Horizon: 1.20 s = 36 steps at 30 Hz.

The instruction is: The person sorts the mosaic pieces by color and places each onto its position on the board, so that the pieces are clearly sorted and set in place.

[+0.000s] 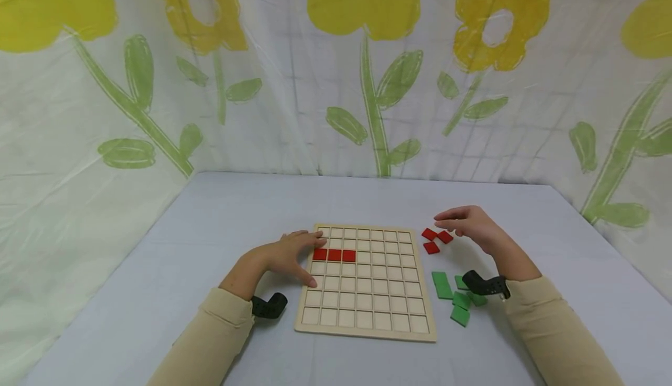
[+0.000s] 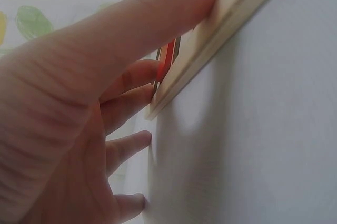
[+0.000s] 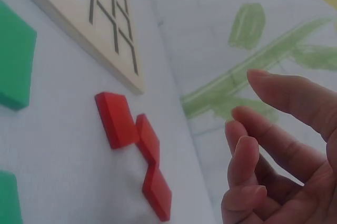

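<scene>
A wooden grid board (image 1: 367, 335) lies flat on the table. Three red square tiles (image 1: 334, 255) sit side by side in one of its rows, starting at the left edge. My left hand (image 1: 286, 256) rests at the board's left side, thumb on the frame and fingertips at the upper left cells. In the left wrist view the thumb (image 2: 174, 3) lies over the board's edge. Above three loose red tiles (image 3: 117, 120) right of the board hovers my right hand (image 1: 472, 225), its fingers loosely bent and nothing between them.
Several green tiles (image 1: 443, 286) lie right of the board, partly beneath the right wrist's black camera (image 1: 485, 284). Another black camera (image 1: 269, 305) sits on the left wrist. Behind the table (image 1: 252, 199) hangs a white sheet with yellow flowers (image 1: 501, 18).
</scene>
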Motion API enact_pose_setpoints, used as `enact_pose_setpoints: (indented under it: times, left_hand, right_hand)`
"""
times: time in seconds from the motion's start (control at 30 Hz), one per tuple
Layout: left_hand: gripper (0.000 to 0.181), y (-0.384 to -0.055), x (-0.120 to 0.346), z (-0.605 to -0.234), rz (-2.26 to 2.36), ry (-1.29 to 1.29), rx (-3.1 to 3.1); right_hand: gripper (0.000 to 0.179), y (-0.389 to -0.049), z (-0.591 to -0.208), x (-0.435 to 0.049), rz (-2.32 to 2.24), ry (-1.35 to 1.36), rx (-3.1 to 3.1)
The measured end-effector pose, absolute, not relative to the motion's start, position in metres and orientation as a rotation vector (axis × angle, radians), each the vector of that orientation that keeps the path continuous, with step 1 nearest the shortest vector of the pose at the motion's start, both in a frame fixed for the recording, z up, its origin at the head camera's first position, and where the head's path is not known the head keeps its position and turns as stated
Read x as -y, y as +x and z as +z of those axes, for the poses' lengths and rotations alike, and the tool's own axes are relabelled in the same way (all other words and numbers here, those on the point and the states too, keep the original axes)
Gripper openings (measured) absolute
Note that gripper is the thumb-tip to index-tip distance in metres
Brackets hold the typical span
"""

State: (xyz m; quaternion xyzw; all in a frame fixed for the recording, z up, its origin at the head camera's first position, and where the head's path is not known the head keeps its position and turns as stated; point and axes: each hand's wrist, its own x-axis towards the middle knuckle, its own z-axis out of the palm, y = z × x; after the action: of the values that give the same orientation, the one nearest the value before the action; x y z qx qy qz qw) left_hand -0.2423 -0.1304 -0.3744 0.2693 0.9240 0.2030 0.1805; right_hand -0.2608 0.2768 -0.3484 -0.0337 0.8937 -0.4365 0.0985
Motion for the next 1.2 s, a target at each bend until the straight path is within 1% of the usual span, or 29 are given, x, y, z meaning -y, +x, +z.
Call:
enact_pose_setpoints:
  times: [0.23, 0.53, 0.8, 1.2]
  left_hand:
    - [0.088, -0.242, 0.132, -0.375, 0.582, 0.769, -2.608]
    - [0.089, -0.243, 0.132, -0.376, 0.578, 0.766, -2.609]
    - [0.088, -0.243, 0.131, -0.374, 0.581, 0.751, -2.612]
    - [0.089, -0.242, 0.131, -0.372, 0.591, 0.762, -2.604]
  right_hand:
    - [0.051, -0.265, -0.358, -0.290, -1.283, -0.017, -2.653]
    - [0.053, -0.270, -0.367, -0.301, -1.279, 0.067, -2.619]
    - [0.055, -0.272, -0.375, -0.305, -1.193, 0.030, -2.607]
    - [0.053, -0.271, -0.381, -0.302, -1.096, -0.020, -2.667]
